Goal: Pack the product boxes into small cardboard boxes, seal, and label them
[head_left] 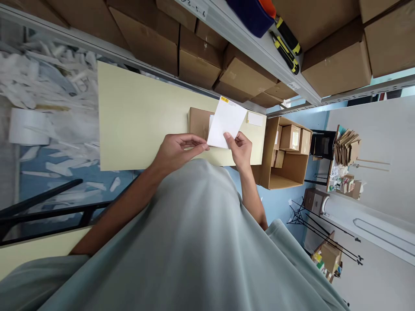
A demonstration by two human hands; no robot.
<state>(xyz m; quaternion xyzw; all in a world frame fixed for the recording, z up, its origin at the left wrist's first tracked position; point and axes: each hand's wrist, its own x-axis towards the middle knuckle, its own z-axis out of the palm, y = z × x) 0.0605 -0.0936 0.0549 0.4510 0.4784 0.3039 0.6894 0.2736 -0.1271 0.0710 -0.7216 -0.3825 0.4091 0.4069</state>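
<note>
Pale yellow worktop (142, 116) spans the upper middle of the frame, beneath a shelf (223, 28) of brown boxes. Just in front of me, at the centre, I have a white card (227, 123) raised and tilted over a small brown box (198, 121). My right grip (242, 152) is clamped on the card's lower edge, thumb on its face; my left grip (178, 149) has its thumb and fingers nearly together at the lower left corner, though I cannot tell whether they pinch it. So holding the card is the step in hand, and I judge that moving it calls for a light pinch, to spare the corner. Part of another white piece (211, 121) shows behind it, and a white slip (255, 119) lies to its right. An open carton (288, 153) stands off the worktop's right end, two cutters (285, 52) lie upper right, and white scraps (65, 86) fill the left. Closest in the way, I think, are the small box and the shelf overhead.
</note>
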